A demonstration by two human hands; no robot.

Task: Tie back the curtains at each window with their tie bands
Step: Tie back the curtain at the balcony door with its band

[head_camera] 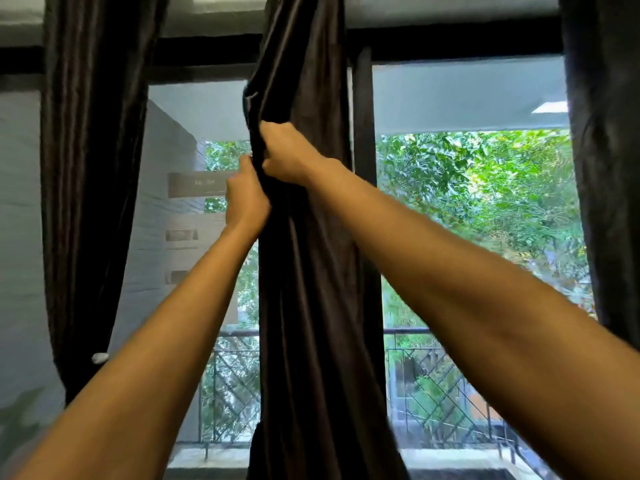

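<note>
At the left side of the window, the left curtain (93, 168) is hanging straight down in loose folds, with no band showing round it; a small pale knob (99, 357) is sitting at its lower edge, and what it is cannot be told. Next, the left hand (244, 199) is reaching up and pinching the left edge of the middle curtain (304, 306), fingers curled into the fabric, just below and touching the right hand (284, 154). The right hand is clenching in a fist round the same curtain, squeezing it into a narrow bunch in front of the dark upright bar (362, 202) that is dividing the two panes. A bluish sliver (248, 98) is peeking out at the bunch's left edge above the right hand; it may be a tie band, but it is too small to tell. At the right side of the window, the right curtain (602, 168) is hanging ungathered. Judging from this, the task is only getting started: one curtain is being gathered, none is looking tied, and all three are waiting for bands. Counting: three curtains, two hands, two panes, no tie band clearly showing
</note>
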